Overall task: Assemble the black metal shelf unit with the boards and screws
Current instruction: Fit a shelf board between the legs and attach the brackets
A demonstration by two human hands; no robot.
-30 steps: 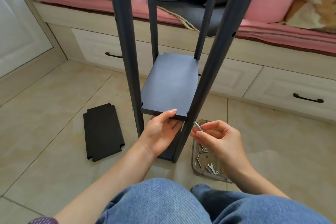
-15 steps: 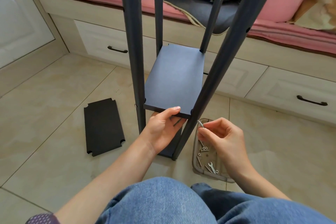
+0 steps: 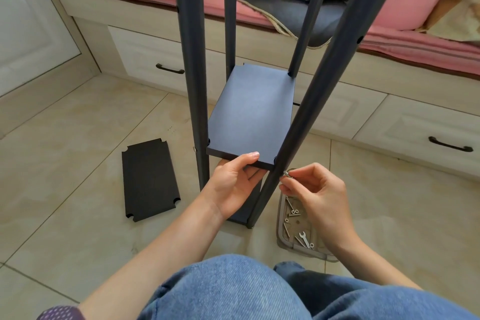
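Observation:
The black shelf frame stands on the tiled floor with several dark poles; the near right pole (image 3: 327,80) leans across the view. A dark board (image 3: 253,109) sits between the poles at mid height. My left hand (image 3: 233,182) grips its near edge, thumb on top and fingers underneath. My right hand (image 3: 315,193) pinches a silver screw (image 3: 286,173) whose tip touches the near right pole just below the board's corner. A lower board is partly hidden behind my left hand.
A loose black board (image 3: 149,179) with notched corners lies flat on the floor to the left. A clear plastic tray (image 3: 281,231) holding several screws and a small wrench sits right of the frame. Behind are drawers (image 3: 420,132), a pink cushion and a cardboard box.
My right hand brought the screw from beside the pole up against the pole under the board's corner. My left hand kept its grip on the board's edge. The camera tilted slightly.

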